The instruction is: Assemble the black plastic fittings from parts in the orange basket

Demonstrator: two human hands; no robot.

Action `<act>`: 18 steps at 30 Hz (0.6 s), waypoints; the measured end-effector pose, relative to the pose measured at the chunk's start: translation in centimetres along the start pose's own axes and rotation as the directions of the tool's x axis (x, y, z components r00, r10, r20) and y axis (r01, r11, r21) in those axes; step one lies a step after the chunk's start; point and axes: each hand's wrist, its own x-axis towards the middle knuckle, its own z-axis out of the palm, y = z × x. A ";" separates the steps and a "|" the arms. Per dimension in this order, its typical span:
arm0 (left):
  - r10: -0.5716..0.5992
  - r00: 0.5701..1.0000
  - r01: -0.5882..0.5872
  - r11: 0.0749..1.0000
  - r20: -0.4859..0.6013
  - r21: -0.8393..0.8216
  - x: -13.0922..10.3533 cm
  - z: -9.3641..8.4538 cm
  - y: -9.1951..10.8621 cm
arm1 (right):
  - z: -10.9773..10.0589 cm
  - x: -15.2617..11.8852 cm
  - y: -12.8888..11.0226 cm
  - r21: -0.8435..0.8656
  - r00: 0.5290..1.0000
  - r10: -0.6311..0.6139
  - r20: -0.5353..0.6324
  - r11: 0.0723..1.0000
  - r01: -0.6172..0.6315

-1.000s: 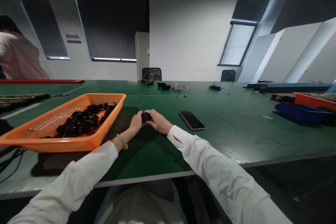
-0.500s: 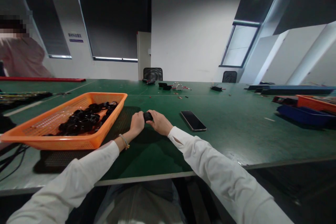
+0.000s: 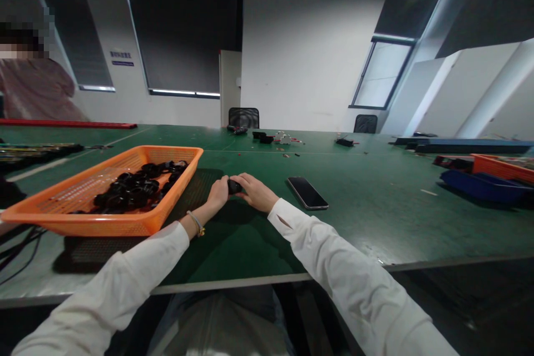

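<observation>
I grip a small black part in the fingers of my left hand and right hand, over the counter, between the orange basket of black pieces and the phone.

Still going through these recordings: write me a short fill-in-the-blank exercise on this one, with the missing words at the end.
1. The left hand and right hand meet at a small part coloured ____.
2. The basket with a pile of black parts is coloured ____.
3. A bracelet circles the person's ____ wrist.
4. The phone lies to the ____ of both hands.

Missing words: black; orange; left; right.
</observation>
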 end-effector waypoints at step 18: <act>0.141 0.990 -0.126 0.915 -0.013 0.384 -1.2 -0.8 0.7 | 0.6 0.1 -1.4 -0.009 0.951 0.309 -0.012 0.951 -0.309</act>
